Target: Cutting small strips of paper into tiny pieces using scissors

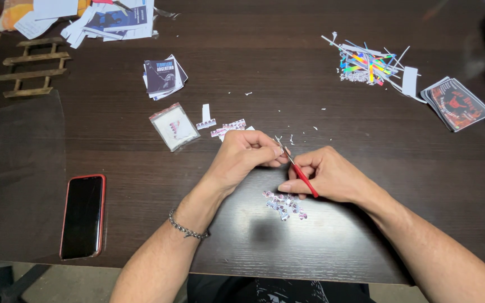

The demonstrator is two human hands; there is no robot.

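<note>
Red-cased phone (83, 216), small wooden rack (32, 67), clear plastic packet (173, 127), colourful paper offcuts (367, 64), stacked printed cards (456, 103).

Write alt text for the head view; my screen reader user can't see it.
A right hand holds small red-handled scissors against a tiny paper piece pinched in the left hand, above a pile of small cutouts on a dark wooden table. A red-cased phone lies at left.

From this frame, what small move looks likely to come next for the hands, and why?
Probably one more snip: the right hand holds small red-handled scissors with the blades pointed at a tiny paper piece pinched in the left hand. A pile of small cut-outs lies just below, so the freed piece would likely drop there.
</note>
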